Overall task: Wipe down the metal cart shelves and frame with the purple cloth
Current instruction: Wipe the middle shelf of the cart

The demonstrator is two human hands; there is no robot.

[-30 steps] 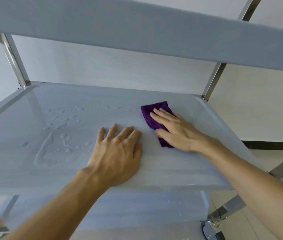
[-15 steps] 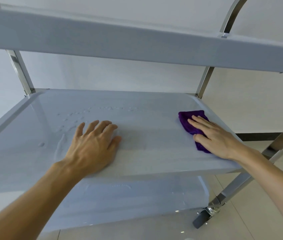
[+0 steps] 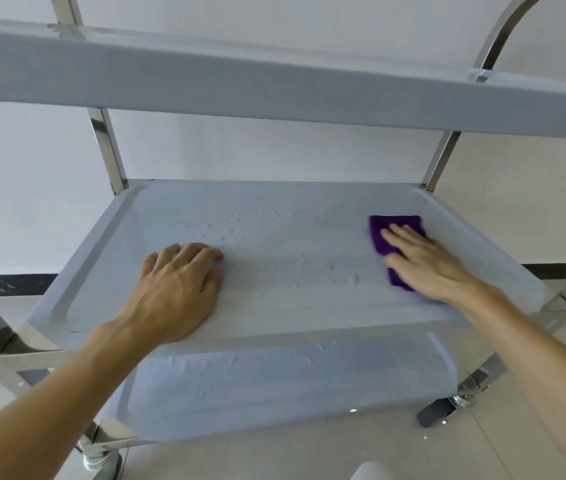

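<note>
The right hand [image 3: 428, 263], fingers flat and extended, presses the folded purple cloth [image 3: 390, 237] onto the grey metal middle shelf [image 3: 292, 244] near its right edge for wiping pressure. The left hand [image 3: 177, 289], fingers spread and holding nothing, rests near the front-left edge, apparently bracing the wheeled cart.

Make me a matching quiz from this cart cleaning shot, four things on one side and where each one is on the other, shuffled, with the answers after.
Things:
1. purple cloth
2. left hand
3. water droplets
4. caster wheel

Places:
A. on the floor, under the cart's right corner
B. flat and bare on the middle shelf, left part
C. under the right hand, near the shelf's right edge
D. on the shelf surface, just beyond the left fingers

Pairs: 1-C, 2-B, 3-D, 4-A
</note>
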